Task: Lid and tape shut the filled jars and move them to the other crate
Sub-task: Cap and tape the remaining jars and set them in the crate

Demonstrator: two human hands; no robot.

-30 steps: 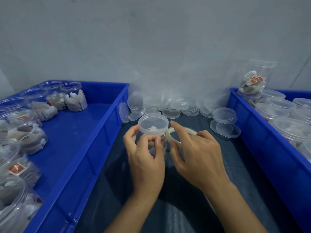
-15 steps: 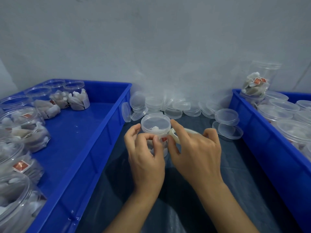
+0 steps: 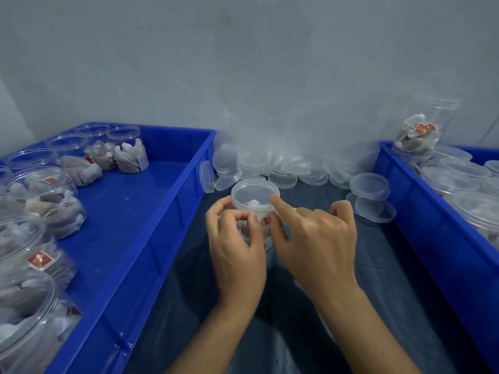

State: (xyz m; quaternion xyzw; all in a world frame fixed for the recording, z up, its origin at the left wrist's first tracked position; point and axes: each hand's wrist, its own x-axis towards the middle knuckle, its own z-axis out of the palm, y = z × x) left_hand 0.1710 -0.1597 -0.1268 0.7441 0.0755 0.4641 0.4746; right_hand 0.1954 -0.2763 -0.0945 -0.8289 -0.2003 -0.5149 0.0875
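A clear lidded jar (image 3: 253, 197) with white packets stands on the dark table between two blue crates. My left hand (image 3: 237, 244) grips the jar's side with curled fingers. My right hand (image 3: 316, 238) holds a roll of clear tape, mostly hidden under it, with its forefinger stretched onto the lid's right rim and its thumb at the jar wall. The left crate (image 3: 151, 238) holds several open filled jars (image 3: 51, 201). The right crate (image 3: 421, 228) holds several lidded jars (image 3: 456, 176).
Several loose clear lids (image 3: 280, 168) are heaped against the grey wall behind the jar, and a small stack of lids (image 3: 370, 187) sits near the right crate. One filled jar (image 3: 418, 130) lies atop the right crate's jars.
My right hand has moved closer over the jar, hiding the tape roll that showed before; its forefinger now lies on the lid rim. The view has shifted slightly.
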